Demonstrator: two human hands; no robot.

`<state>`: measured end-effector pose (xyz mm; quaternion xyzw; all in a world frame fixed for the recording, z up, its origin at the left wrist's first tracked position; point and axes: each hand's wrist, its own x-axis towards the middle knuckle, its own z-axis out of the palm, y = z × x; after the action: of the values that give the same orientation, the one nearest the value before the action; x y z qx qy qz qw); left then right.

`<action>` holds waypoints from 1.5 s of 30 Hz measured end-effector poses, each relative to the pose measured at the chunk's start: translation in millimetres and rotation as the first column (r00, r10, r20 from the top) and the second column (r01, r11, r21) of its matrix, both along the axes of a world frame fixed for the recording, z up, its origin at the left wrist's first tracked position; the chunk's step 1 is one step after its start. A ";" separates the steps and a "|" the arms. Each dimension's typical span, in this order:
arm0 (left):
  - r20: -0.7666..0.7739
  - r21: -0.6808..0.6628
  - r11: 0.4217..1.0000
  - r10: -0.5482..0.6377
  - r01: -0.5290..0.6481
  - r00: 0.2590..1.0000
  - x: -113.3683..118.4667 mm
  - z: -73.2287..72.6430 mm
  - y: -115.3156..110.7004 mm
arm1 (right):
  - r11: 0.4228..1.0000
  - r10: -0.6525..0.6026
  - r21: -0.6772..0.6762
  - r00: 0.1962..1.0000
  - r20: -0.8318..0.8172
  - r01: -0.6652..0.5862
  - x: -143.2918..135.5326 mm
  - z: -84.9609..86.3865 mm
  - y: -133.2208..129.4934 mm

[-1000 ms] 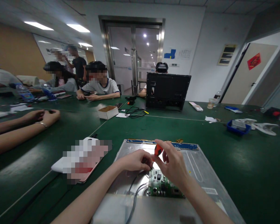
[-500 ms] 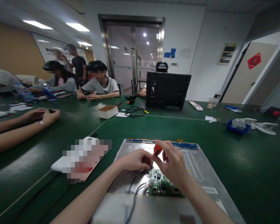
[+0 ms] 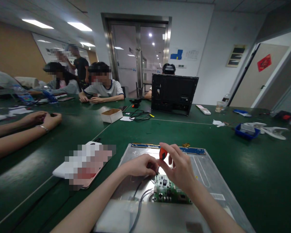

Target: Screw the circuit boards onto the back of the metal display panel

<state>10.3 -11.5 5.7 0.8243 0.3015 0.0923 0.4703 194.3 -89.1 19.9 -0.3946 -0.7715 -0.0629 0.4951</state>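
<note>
My right hand [image 3: 180,166] grips a short screwdriver by its red and black handle [image 3: 163,153], thumb below and fingers on top. The tool stands roughly upright, its lower end close to the upper left corner of a green circuit board [image 3: 168,191]. My left hand [image 3: 143,165] is closed in a pinch beside that corner, near the screwdriver's lower end; what its fingertips hold is hidden. The board lies on a silver metal display panel [image 3: 203,174] with a blue strip board [image 3: 194,151] along its far edge. Grey cables [image 3: 138,210] run from beneath the board toward me.
Left of the panel lie a white and a pink phone-like item [image 3: 87,168], partly blurred. Another person's hands [image 3: 47,121] rest farther left. Beyond are an open white box [image 3: 112,115], black cables [image 3: 141,116], a black monitor housing [image 3: 174,94] and, rightward, a blue tray [image 3: 246,132].
The red screwdriver handle has turned slightly between my right fingers, and those fingers have shifted a little. My left hand stays in nearly the same place.
</note>
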 end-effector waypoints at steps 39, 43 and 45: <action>-0.035 0.020 1.000 -0.009 0.010 0.999 -0.4 0.8 0.6 | 0.887 -0.054 -0.340 0.802 0.595 0.312 -6.6 86.9 10.0; -0.023 0.020 0.999 -0.026 0.026 0.999 -0.4 -2.4 3.6 | 0.892 0.095 -0.425 0.858 0.505 0.151 -4.2 88.7 5.0; -0.019 0.039 0.999 -0.030 0.031 0.999 -0.6 -2.6 3.7 | 0.881 0.123 -0.452 0.855 0.504 0.139 -4.2 88.8 4.8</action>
<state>9.6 -7.8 3.1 0.8386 0.2915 0.0834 0.4527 190.1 -84.3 108.7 -0.4747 -0.8658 0.0209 0.1572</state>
